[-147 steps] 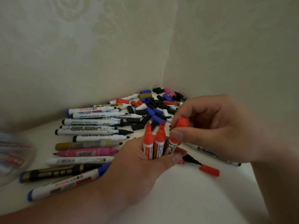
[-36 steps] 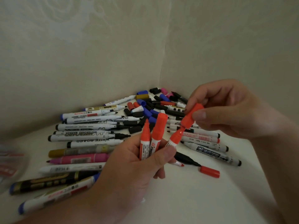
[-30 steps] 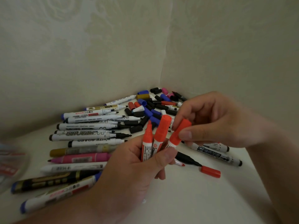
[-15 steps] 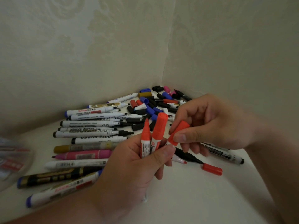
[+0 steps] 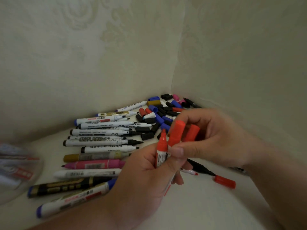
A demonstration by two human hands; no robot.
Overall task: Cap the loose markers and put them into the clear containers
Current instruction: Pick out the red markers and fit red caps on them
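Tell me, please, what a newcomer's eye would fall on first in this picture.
First, the middle: the left hand grips a bunch of red markers, tips up, and the right hand pinches a red cap on one of them. Behind them, white markers lie in a row on the left, and loose caps are heaped in the corner.

Your left hand (image 5: 146,176) hid the barrels of the red markers (image 5: 162,146) it gripped. The clear container (image 5: 16,170) was a blur, cut off at the left edge.
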